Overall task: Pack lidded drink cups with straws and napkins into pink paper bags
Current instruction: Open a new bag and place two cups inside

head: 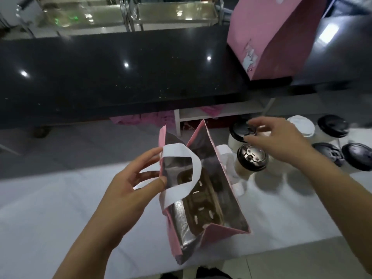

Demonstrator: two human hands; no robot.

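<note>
An open pink paper bag (219,232) with a silver lining stands on the white table, a brown cardboard cup carrier at its bottom. My left hand (130,184) pinches the bag's left wall by its white handle (193,168), thumb at the rim. My right hand (275,139) hovers with loosely spread fingers over the cups, above a black-lidded cup (240,130). It holds nothing. Another black-lidded cup (252,158) stands just right of the bag, below that hand.
More cups stand at the right: a white-lidded one (301,124) and several black-lidded ones (333,125). A second pink bag (269,35) stands on the black counter (120,77) behind. The white table's front edge (281,244) is near me.
</note>
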